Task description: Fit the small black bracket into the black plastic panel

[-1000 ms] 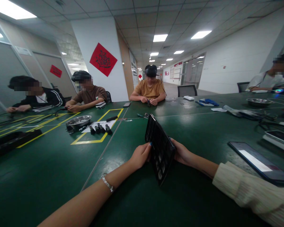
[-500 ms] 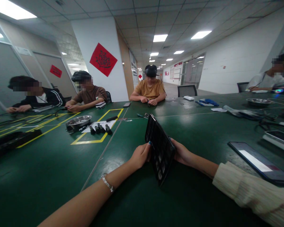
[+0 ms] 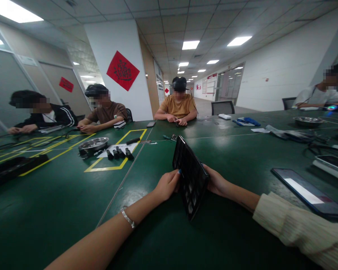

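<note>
A thin black tablet-like slab point(image 3: 190, 176) stands tilted on edge between my hands. Faint lighter patches in a grid show on its dark face; what they are I cannot make out. My left hand point(image 3: 168, 184) is closed on its left side, the blue-nailed thumb pressed against the face. On the right, my right hand point(image 3: 216, 180) grips the slab from behind its edge, and most of those fingers are hidden.
A phone point(image 3: 307, 191) with a partly white screen lies by my right forearm. To the left are a metal bowl point(image 3: 94, 143) and several black cylindrical parts point(image 3: 119, 153). Pliers point(image 3: 169, 138) lie beyond the slab. Several people sit around the green table point(image 3: 146, 157).
My left thumb has shifted very slightly on the slab's face. The slab and my right hand look the same.
</note>
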A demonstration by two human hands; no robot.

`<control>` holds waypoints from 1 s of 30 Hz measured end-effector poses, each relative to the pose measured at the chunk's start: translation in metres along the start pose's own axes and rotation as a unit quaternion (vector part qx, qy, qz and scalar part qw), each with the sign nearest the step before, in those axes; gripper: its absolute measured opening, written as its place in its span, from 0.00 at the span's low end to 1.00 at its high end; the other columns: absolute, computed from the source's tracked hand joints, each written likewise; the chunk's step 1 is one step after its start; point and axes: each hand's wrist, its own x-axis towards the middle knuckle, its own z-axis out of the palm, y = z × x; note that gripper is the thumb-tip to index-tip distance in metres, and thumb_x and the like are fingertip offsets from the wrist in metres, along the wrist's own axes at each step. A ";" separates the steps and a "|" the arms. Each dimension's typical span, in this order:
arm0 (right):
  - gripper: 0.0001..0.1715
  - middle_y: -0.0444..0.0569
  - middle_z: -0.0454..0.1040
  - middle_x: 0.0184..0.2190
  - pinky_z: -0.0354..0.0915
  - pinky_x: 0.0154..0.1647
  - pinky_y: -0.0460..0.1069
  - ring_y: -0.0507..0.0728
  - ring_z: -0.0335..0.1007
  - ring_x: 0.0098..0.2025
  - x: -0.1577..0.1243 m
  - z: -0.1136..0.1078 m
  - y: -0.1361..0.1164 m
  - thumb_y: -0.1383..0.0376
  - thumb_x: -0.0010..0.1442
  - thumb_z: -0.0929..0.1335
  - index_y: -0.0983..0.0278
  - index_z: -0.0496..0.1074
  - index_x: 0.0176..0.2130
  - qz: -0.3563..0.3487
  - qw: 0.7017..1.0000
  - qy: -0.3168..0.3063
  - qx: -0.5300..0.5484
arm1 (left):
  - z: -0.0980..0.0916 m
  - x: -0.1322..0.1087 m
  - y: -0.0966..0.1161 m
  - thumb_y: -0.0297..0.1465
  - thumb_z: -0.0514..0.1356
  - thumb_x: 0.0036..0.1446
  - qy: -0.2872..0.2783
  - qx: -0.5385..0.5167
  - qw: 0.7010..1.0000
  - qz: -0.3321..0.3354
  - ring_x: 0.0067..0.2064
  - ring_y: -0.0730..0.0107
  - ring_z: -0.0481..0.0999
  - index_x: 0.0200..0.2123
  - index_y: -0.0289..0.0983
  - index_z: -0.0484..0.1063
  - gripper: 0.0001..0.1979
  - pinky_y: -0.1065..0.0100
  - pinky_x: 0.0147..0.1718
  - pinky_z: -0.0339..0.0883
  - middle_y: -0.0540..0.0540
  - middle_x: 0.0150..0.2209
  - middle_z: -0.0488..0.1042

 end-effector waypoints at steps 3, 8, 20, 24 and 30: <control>0.19 0.46 0.73 0.25 0.56 0.21 0.47 0.51 0.63 0.19 0.000 0.002 -0.001 0.58 0.62 0.54 0.64 0.67 0.40 0.007 1.000 0.000 0.007 | 0.000 0.000 0.001 0.47 0.40 0.59 -0.003 0.003 1.000 0.001 0.20 0.74 0.63 0.27 0.36 0.63 0.24 0.72 0.24 0.56 0.53 0.16 0.62; 0.18 0.46 0.73 0.26 0.56 0.21 0.47 0.51 0.62 0.19 0.000 0.001 -0.001 0.58 0.62 0.55 0.64 0.67 0.40 0.001 1.000 -0.004 0.008 | 0.000 0.000 0.000 0.48 0.39 0.59 -0.001 -0.002 1.000 -0.002 0.20 0.74 0.63 0.28 0.36 0.64 0.25 0.72 0.24 0.57 0.53 0.16 0.62; 0.17 0.45 0.72 0.24 0.58 0.22 0.47 0.51 0.62 0.19 0.001 -0.001 0.000 0.57 0.61 0.56 0.63 0.68 0.39 -0.007 1.000 -0.015 0.006 | 0.000 0.000 0.003 0.48 0.39 0.58 0.002 0.003 1.000 -0.006 0.20 0.73 0.63 0.26 0.36 0.64 0.25 0.71 0.24 0.57 0.53 0.15 0.61; 0.19 0.47 0.74 0.28 0.58 0.23 0.48 0.52 0.64 0.20 0.001 -0.002 0.000 0.57 0.62 0.55 0.63 0.67 0.42 -0.001 1.000 -0.005 0.000 | 0.000 0.000 0.002 0.48 0.39 0.58 0.000 0.000 1.000 -0.003 0.20 0.74 0.63 0.27 0.35 0.64 0.25 0.72 0.24 0.56 0.53 0.15 0.62; 0.20 0.48 0.74 0.29 0.58 0.23 0.48 0.51 0.63 0.19 -0.001 0.004 -0.003 0.58 0.63 0.54 0.65 0.67 0.43 0.007 1.000 0.005 0.003 | 0.001 0.000 -0.001 0.48 0.39 0.59 0.005 -0.005 1.000 -0.006 0.20 0.74 0.63 0.26 0.35 0.64 0.26 0.71 0.24 0.56 0.53 0.15 0.61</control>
